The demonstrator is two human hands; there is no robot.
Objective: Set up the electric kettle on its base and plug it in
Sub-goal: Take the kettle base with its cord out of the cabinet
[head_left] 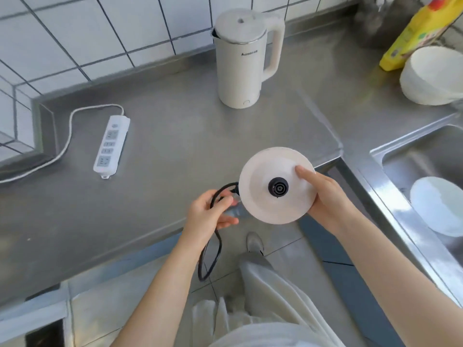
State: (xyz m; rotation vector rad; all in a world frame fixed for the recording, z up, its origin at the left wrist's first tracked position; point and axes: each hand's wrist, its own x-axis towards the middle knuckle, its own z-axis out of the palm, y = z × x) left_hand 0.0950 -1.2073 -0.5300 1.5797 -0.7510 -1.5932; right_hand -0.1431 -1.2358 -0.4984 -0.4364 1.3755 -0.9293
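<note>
The round white plastic kettle base (275, 185), with a black connector stud at its centre, was held in the air over the front edge of the grey stainless-steel tabletop (162, 151), tilted so its top face looked up at the camera. The right hand (325, 196) gripped its right rim, thumb pressed on the top face and fingers curled underneath. The black power cord (211, 249) left the base's left side, passed through the left hand (209, 214), whose fingers were closed loosely around it, and hung below in a loop in front of the tabletop edge. The cream-white electric kettle (241, 58) with a side handle stood upright on the tabletop near the white tiled wall (75, 33), well apart from the base. To the left lay a white power strip (111, 147) with its white cable curving off leftward. At the far right, white bowls (431, 76) sat stacked beside a yellow package (413, 31), and a white dish (441, 206) lay in the steel sink (413, 156).
</note>
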